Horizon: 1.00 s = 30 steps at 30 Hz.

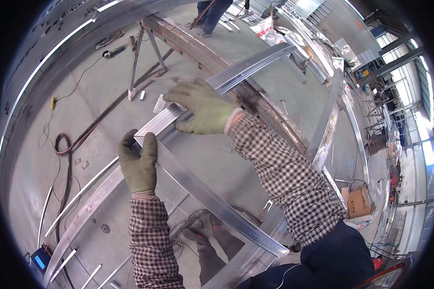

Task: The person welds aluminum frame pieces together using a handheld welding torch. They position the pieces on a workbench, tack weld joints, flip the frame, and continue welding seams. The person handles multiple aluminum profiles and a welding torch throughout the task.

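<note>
A silvery metal frame (197, 185) lies before me, its two bars meeting at a corner near my left hand. My left hand (139, 164), in a green work glove, grips that corner with thumb and fingers around it. Across the upper bar (255, 65) goes my right hand (200, 107), gloved alike, its fingers on the far side and the thumb on the near side. At its fingertips a small shiny metal piece (159, 103) sticks out; I cannot tell whether it is held. The glove hides part of the bar.
A rusty steel beam on trestle legs (197, 43) runs under the upper bar. An angle grinder (115, 51), cables (62, 144) and loose metal strips (84, 195) lie on the floor. A cardboard box (359, 202) stands at right. Another person's legs (212, 17) show at the top.
</note>
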### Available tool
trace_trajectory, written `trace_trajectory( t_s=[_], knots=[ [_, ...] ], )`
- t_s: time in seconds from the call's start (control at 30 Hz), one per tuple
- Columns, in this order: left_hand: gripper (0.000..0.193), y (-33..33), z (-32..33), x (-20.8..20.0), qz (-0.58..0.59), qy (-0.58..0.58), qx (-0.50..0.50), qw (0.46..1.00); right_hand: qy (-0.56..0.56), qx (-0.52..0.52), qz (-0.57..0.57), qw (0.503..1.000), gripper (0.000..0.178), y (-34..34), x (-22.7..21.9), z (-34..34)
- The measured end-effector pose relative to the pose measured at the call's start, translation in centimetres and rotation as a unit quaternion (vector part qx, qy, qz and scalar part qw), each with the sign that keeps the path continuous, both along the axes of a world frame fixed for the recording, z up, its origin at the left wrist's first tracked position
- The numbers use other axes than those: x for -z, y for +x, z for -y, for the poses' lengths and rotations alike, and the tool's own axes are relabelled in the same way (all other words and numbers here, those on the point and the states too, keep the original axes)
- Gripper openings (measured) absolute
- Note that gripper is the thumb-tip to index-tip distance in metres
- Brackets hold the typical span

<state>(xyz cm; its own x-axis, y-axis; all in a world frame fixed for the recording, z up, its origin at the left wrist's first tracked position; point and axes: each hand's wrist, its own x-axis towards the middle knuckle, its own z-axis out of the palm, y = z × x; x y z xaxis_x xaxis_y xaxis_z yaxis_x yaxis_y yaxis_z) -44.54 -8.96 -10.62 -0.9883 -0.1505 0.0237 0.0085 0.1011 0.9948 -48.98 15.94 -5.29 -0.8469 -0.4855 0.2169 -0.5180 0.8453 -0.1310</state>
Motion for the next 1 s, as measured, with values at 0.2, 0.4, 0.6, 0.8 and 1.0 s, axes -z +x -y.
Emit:
trace_trajectory(
  t_s=[0.2, 0.4, 0.6, 0.8, 1.0],
  knots=[
    [0.046, -0.7, 0.5, 0.0, 0.03, 0.002, 0.01, 0.999, -0.609, 0.415, -0.074, 0.672, 0.072, 0.8, 6.8, -8.4],
    [0.041, -1.7, 1.1, 0.5, -0.032, -0.126, 0.026, 0.991, -0.763, 0.479, 0.143, 0.41, 0.064, 0.1, 11.3, -9.7],
    [0.039, -1.8, 0.5, 1.3, -0.041, 0.025, 0.071, 0.996, -0.845, 0.367, 0.186, 0.342, 0.074, -1.7, 11.3, -7.3],
    [0.035, -1.8, 0.3, 2.0, -0.038, 0.104, 0.077, 0.991, -0.852, 0.333, 0.18, 0.361, 0.076, -1.8, 11.6, -7.3],
    [0.035, -1.8, 0.2, 2.7, -0.041, 0.121, 0.064, 0.99, -0.844, 0.337, 0.193, 0.369, 0.073, -2.2, 11.5, -7.4]
  ],
)
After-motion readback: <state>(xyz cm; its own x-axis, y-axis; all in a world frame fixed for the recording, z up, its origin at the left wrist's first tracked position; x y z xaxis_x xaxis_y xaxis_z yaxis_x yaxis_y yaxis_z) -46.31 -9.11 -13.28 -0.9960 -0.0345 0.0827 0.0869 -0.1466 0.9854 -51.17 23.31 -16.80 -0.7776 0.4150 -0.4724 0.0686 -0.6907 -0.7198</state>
